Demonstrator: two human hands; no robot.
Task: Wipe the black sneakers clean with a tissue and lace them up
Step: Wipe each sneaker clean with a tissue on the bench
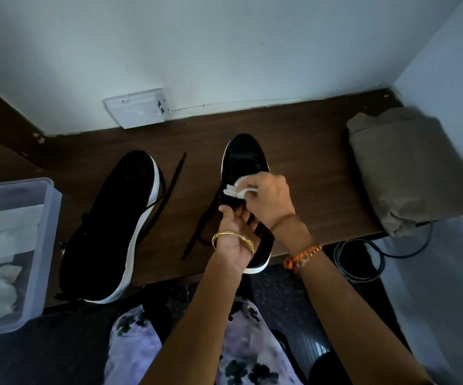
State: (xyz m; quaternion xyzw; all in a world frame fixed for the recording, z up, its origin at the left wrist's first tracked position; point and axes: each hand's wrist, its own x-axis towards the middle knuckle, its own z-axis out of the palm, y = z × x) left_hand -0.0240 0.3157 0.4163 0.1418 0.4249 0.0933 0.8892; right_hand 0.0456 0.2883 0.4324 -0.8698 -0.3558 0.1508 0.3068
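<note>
Two black sneakers with white soles lie on a dark wooden shelf (pixel 308 151). The right sneaker (pixel 245 155) stands upright, toe pointing away. My left hand (pixel 237 227) grips its opening near the tongue, fingers curled inside. My right hand (pixel 270 198) holds a crumpled white tissue (pixel 238 188) pressed on the top of this sneaker. The left sneaker (pixel 116 218) lies tilted on its side, sole edge showing. Loose black laces (pixel 169 190) trail between the two shoes.
A clear plastic box (pixel 44 245) with white tissues stands at the left edge. A folded brown cloth bag (pixel 413 168) sits at the right, a black cable (pixel 363 262) below it. A white wall socket (pixel 138 108) is behind. My patterned clothing shows below.
</note>
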